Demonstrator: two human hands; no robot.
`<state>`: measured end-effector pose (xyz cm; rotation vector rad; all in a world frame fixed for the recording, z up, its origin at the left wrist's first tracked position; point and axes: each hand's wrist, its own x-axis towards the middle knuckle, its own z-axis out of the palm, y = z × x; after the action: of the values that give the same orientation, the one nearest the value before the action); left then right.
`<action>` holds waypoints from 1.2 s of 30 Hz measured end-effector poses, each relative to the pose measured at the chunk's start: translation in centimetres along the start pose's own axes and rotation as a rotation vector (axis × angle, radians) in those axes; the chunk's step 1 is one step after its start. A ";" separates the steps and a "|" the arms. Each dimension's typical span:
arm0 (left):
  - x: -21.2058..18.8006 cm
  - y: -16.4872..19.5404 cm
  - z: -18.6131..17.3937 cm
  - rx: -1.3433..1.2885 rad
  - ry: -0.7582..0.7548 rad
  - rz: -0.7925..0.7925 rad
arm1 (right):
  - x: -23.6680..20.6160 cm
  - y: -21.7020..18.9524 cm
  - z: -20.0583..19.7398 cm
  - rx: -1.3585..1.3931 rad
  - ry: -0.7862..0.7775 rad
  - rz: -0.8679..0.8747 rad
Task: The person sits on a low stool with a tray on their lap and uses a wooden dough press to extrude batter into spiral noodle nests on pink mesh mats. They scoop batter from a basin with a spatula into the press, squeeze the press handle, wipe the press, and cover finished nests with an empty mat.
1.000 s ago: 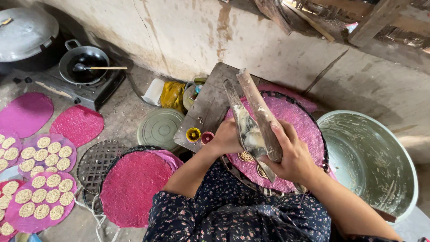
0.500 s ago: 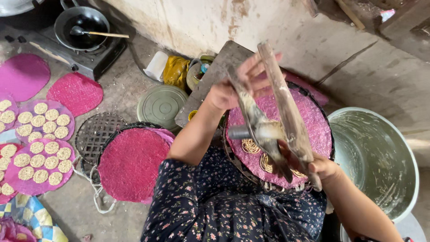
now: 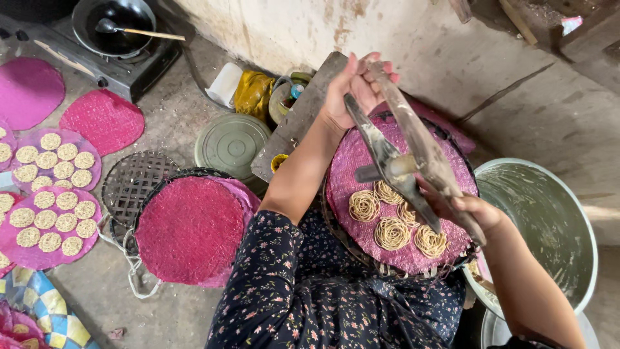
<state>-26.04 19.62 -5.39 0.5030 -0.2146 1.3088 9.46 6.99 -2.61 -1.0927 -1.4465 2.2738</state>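
Left hand (image 3: 354,90) grips the far ends of the metal noodle press (image 3: 405,161), fingers wrapped around the tips of both long handles. Right hand (image 3: 466,208) is closed around the near ends of the same handles, mostly hidden behind them. The press runs diagonally between the two hands, tilted, its barrel sticking out sideways at mid-length.

Directly under the press, between the hands: pink woven mat (image 3: 361,168) on a dark round basket, carrying five coiled noodle nests (image 3: 391,231), close together, some touching. Just beyond the right hand: large metal basin (image 3: 549,220) with batter smears on its wall.

To the outside of the left forearm: a second pink mat (image 3: 190,229), bare, on a wire rack. Further out, purple mats with small noodle rounds (image 3: 48,220). Well beyond the left hand: green lid (image 3: 231,143) and black wok (image 3: 119,22) on a stove.
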 end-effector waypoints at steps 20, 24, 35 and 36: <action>-1.4 2.9 0.7 -0.048 0.015 0.137 | 1.1 -0.8 0.5 -0.296 0.254 0.038; -2.9 2.1 1.2 -0.001 0.110 0.113 | -0.5 -1.3 2.2 -0.343 0.216 -0.029; -2.5 4.4 1.3 -0.022 0.076 0.139 | 1.1 -2.2 2.9 -0.539 0.238 -0.127; -3.1 4.4 1.4 -0.008 0.100 0.142 | 1.1 -1.8 3.0 -0.509 0.225 -0.115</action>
<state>-30.93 17.01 -4.48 0.4203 -0.1752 1.4670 6.27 6.39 -0.90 -1.3046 -1.9833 1.6776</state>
